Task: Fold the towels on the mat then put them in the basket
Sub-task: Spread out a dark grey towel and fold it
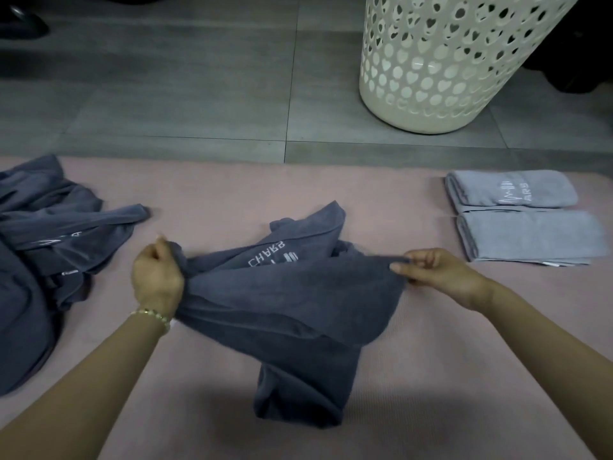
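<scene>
In the middle of the pink ribbed mat (215, 194), a dark slate-blue terry towel (292, 293) hangs crumpled between both hands, with its lower end bunched on the mat nearest the person. The left hand (157, 277) has a full grip, fingers curled round a gathered wad of the upper edge. The right hand (441, 273) has a lighter grip and pinches the hem between thumb and fingertips. The edge between them is drawn fairly taut, and white lettering shows upside down on a fold behind it.

The cloth looks soft, limp and light, so it will likely sag wherever it is unsupported and hold no shape of its own. Its pile should be grippy rather than slippery, so a pinch ought to be enough, and nothing about it is fragile. The best hold is probably two corners of one edge. The left grip seems to hold a bunch rather than a corner and may need to work along the hem.

A heap of unfolded dark blue towels (49, 260) lies to the left. Two folded pale grey towels (517, 194) lie at the far right. Beyond them, a white plastic basket pierced with heart-shaped holes (431, 94) stands on the grey tiled floor (166, 78).
</scene>
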The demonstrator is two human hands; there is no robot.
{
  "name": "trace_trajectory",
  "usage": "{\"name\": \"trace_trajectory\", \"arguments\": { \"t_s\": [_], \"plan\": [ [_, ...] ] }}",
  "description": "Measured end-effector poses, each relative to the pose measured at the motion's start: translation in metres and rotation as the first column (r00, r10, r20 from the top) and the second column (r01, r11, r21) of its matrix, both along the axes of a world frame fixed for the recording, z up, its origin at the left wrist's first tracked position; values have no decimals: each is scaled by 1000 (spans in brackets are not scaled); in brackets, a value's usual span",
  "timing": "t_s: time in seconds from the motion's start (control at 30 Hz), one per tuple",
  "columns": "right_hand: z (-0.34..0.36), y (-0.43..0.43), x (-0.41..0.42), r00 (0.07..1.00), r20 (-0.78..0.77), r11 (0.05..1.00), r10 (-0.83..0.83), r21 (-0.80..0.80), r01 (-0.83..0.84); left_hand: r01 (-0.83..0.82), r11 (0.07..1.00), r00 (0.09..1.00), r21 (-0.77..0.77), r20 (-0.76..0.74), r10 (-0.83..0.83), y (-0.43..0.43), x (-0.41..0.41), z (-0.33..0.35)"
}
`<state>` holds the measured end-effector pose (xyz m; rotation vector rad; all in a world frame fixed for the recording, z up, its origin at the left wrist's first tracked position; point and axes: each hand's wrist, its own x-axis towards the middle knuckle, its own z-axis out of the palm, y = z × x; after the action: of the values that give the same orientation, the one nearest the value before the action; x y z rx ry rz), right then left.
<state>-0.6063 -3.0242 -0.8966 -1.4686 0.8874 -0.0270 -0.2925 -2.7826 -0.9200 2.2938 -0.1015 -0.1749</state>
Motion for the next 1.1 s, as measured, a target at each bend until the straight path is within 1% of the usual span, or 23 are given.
{"name": "trace_trajectory", "arguments": {
  "t_s": [0.03, 0.07, 0.13, 0.17, 0.27, 0.3, 0.37, 0.43, 0.53, 0.63, 0.73, 0.8, 0.87, 0.93, 0.97, 1.03, 1.1],
  "plan": [
    [-4, -1, 7, 992, 60, 993, -115, -18, 117, 130, 989, 991, 71, -20, -129, -3, -1, -4],
    [-8, -2, 16, 973, 111, 978, -203, -23, 206, 250, 956, 968, 151, -31, -248, -9, -4, -7],
    [-18, -4, 37, 940, 150, 948, -307, -39, 315, 419, 863, 900, 281, 0, -436, -30, -14, -8],
    [-23, -5, 48, 932, 142, 935, -335, -75, 347, 472, 828, 865, 301, 24, -502, -43, -21, -8],
    [-42, -10, 73, 938, 70, 912, -340, -219, 347, 626, 736, 754, 257, 39, -655, -81, -37, -12],
    [-47, -11, 81, 941, 52, 914, -335, -226, 338, 672, 703, 718, 234, 29, -696, -92, -42, -16],
    [-58, -12, 94, 942, 13, 932, -335, -144, 334, 738, 652, 664, 174, -14, -748, -110, -52, -24],
    [-65, -11, 107, 944, 12, 943, -330, -41, 330, 783, 611, 621, 116, -75, -780, -122, -62, -32],
    [-74, -11, 123, 948, 7, 947, -319, -42, 319, 829, 557, 558, 49, -131, -820, -130, -70, -44],
    [-78, -12, 129, 933, 9, 933, -359, -29, 360, 835, 551, 541, -6, -181, -822, -133, -66, -51],
    [-80, -14, 133, 907, 71, 907, -415, -46, 418, 816, 570, 541, -93, -226, -810, -136, -60, -56],
    [-81, -13, 136, 915, 65, 916, -398, -31, 401, 808, 576, 539, -127, -238, -808, -137, -61, -56],
    [-80, -8, 141, 934, 45, 935, -354, 42, 353, 771, 603, 543, -207, -281, -791, -139, -64, -54],
    [-78, -1, 149, 940, 82, 939, -331, 123, 320, 691, 651, 557, -315, -342, -757, -141, -66, -51],
    [-74, 4, 153, 943, 86, 942, -322, 131, 309, 633, 682, 572, -366, -373, -731, -140, -67, -50],
    [-74, 11, 158, 934, 68, 930, -351, 138, 339, 465, 765, 594, -446, -484, -643, -136, -66, -47],
    [-74, 18, 156, 913, 50, 901, -406, 192, 390, 308, 811, 560, -497, -594, -577, -130, -64, -45]
  ]
}}
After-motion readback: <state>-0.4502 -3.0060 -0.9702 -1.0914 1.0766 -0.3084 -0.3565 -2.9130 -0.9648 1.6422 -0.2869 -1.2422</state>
